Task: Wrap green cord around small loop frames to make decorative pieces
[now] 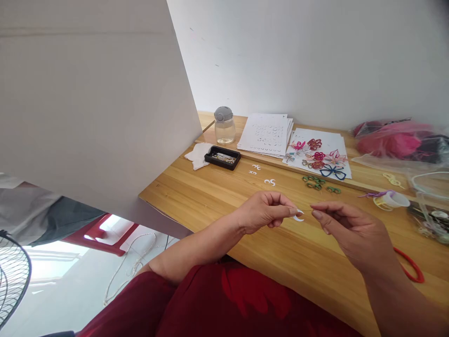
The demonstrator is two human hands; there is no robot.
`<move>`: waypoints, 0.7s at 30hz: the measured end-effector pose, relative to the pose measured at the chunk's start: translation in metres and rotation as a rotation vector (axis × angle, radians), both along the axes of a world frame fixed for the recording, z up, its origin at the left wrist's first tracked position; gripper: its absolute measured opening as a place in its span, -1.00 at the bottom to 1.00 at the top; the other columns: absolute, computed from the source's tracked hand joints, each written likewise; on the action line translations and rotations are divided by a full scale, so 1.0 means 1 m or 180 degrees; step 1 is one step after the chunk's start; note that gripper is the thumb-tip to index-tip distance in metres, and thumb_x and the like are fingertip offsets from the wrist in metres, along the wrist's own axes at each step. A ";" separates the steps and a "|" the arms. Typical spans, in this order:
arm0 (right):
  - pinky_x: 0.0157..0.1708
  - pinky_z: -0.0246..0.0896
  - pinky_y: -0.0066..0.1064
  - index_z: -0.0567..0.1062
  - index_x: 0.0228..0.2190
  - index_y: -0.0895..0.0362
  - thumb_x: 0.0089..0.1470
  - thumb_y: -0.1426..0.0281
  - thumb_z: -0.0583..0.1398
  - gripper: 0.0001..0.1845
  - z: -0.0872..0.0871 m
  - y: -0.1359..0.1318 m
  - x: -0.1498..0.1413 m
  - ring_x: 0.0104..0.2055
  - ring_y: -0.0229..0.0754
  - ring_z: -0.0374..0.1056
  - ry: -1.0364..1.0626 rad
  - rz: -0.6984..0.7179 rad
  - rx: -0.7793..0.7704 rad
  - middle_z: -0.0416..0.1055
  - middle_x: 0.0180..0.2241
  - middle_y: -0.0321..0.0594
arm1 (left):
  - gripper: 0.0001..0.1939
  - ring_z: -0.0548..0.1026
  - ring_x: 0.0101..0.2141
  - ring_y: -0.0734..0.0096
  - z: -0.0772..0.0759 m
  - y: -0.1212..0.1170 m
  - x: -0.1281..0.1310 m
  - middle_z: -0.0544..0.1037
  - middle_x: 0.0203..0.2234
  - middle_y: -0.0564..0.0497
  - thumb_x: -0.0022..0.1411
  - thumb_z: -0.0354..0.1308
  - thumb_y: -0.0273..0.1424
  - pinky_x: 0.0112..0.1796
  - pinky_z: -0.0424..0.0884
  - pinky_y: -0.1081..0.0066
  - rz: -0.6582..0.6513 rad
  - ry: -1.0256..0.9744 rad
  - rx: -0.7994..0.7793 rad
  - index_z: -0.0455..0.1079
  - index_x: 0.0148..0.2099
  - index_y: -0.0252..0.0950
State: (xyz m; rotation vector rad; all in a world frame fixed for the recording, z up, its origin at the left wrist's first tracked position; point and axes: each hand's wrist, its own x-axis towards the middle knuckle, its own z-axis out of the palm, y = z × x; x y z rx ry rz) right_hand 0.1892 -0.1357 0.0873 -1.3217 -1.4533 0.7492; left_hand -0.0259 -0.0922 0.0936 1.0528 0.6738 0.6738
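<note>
Above the front of the wooden table (pixel 224 192), my left hand (pixel 268 211) pinches a small white crescent-shaped piece (pixel 299 216) between thumb and fingertips. Opposite it, my right hand (pixel 351 229) has its thumb and forefinger closed on a fine thread or wire (pixel 307 210), which runs toward the white piece. How the strand meets the piece is too fine to make out. More white crescent pieces (pixel 269 182) lie on the wood beyond my left hand. Several green looped pieces (pixel 314 181) rest just past the gap between my hands.
A black tray of small parts (pixel 222 157), a lidded bottle (pixel 224 125) and a paper stack (pixel 263 134) stand at the back. Coloured flower shapes (pixel 318 157) lie on paper. At right are a spool (pixel 391 200), a plastic bag (pixel 396 142) and a red loop (pixel 410 267). A partition (pixel 94 93) rises left.
</note>
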 end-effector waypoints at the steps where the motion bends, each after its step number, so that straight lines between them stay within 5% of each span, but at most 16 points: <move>1: -0.59 0.14 -0.46 0.70 -0.32 0.00 0.00 0.27 0.43 -0.86 -0.001 -0.002 -0.002 -0.58 -0.32 0.23 0.0105 0.0015 0.0013 0.45 -0.58 -0.33 | -0.55 0.22 -0.65 0.67 0.001 -0.003 0.001 0.38 -0.65 0.17 0.00 0.48 -0.08 -0.59 0.06 0.51 0.0041 -0.0046 0.0011 0.46 -0.32 -0.34; 7: -0.54 0.23 -0.46 0.71 -0.30 -0.04 0.08 0.26 0.41 -0.89 -0.013 -0.021 -0.017 -0.55 -0.32 0.27 0.0378 0.0033 0.0084 0.44 -0.57 -0.35 | -0.54 0.22 -0.64 0.66 0.005 -0.017 0.005 0.36 -0.67 0.17 0.01 0.48 -0.06 -0.58 0.05 0.52 0.0393 -0.0209 0.0093 0.41 -0.35 -0.32; 14: -0.29 0.44 -0.40 0.70 -0.24 -0.03 0.19 0.29 0.35 -0.90 -0.017 -0.039 -0.018 -0.32 -0.21 0.52 -0.0429 -0.0074 0.0624 0.65 -0.31 -0.27 | -0.58 0.28 -0.61 0.65 0.003 -0.029 0.007 0.47 -0.56 0.10 0.04 0.43 -0.10 -0.59 0.00 0.51 0.0641 -0.0295 0.0185 0.40 -0.33 -0.32; 21: -0.29 0.36 -0.33 0.66 -0.19 0.02 0.26 0.30 0.29 -0.86 -0.011 -0.056 -0.023 -0.37 -0.22 0.43 -0.0989 -0.0416 0.0896 0.59 -0.32 -0.25 | -0.67 0.19 -0.63 0.67 0.001 -0.040 0.011 0.40 -0.59 0.16 0.14 0.34 -0.17 -0.57 -0.02 0.49 0.0767 -0.0218 0.0390 0.34 -0.32 -0.29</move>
